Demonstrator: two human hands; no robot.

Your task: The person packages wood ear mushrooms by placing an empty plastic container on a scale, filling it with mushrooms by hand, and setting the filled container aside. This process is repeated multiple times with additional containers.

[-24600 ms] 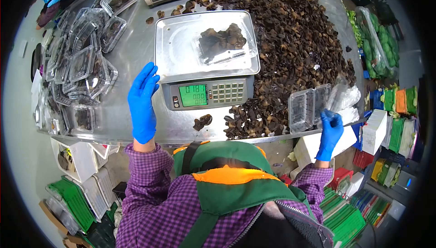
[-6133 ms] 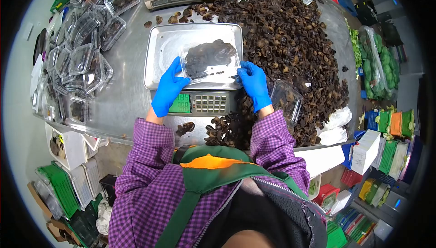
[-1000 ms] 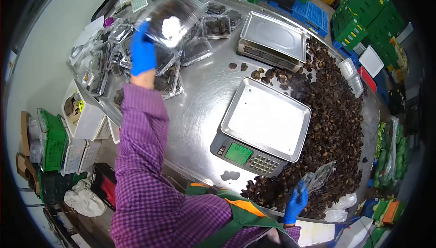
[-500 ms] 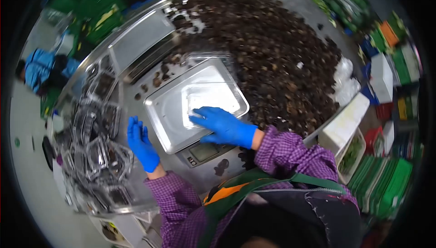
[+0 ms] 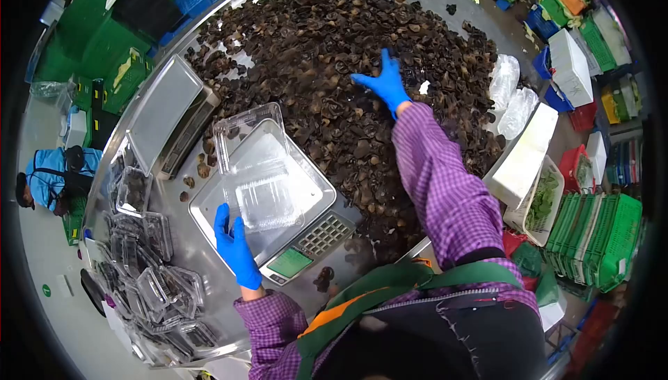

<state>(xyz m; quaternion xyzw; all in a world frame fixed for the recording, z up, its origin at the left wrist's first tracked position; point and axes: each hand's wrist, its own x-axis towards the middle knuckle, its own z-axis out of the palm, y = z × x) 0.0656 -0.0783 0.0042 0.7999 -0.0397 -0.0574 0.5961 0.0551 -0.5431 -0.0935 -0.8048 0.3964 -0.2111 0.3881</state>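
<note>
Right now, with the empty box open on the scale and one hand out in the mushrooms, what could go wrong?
The left hand rests on the scale tray beside the box, so its press may skew the reading on the display.
The box is empty and light, its lid hanging open; it could slide or tip when mushrooms land.
The right hand reaches far across them, and the sleeve may drag some about.

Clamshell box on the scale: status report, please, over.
Left hand flat at the empty, open clamshell box on the scale tray. Right hand spread on the mushroom pile. Nothing blocks the box.
</note>
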